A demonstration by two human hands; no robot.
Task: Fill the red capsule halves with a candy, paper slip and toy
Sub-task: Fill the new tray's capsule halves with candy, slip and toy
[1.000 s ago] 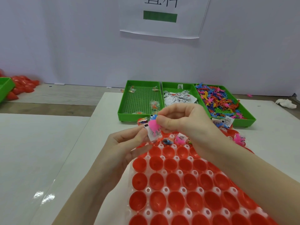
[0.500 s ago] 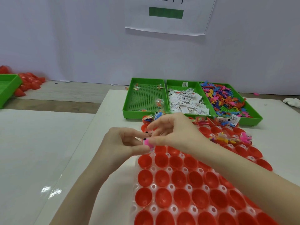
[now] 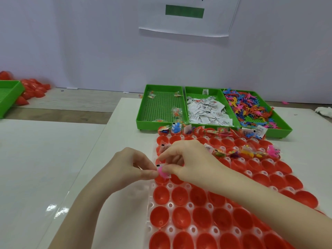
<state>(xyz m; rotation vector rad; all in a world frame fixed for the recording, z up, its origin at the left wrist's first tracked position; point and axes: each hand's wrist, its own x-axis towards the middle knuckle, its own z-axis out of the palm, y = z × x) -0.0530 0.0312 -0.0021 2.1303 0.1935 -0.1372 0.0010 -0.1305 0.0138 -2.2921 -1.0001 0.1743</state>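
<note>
Pinching together over the near left part of the rack, both hands were seen at one small bundle: a pink toy [image 3: 162, 171] wrapped with a white paper slip [image 3: 159, 165]. The left hand [image 3: 133, 168] was closed on it with thumb and forefinger from the left, and the right hand [image 3: 186, 163] was closed on it from the right, its other fingers loosely curled. The bundle was held just above a red capsule half [image 3: 161, 179] at the left edge of the white holder rack [image 3: 150, 205]; whether it was already touching that half could not be told, nor whether a candy was included.

Progress was judged as early. The far rows of halves, nearest the trays, were seen to carry contents: a blue toy [image 3: 175, 127], slips, candy packets and a pink toy at the right [image 3: 273, 150]. A few halves in those rows appeared to be unfilled. The near rows, from the hands towards the camera, were seen to be empty, so most of the rack was left to do.

Supplies were kept beyond the rack in three green trays: the candy tray [image 3: 142, 121], holding only a few packets, the slip tray [image 3: 206, 112] and the toy tray [image 3: 280, 125]. More red halves [image 3: 32, 90] were lying beside another green tray at the far left.
</note>
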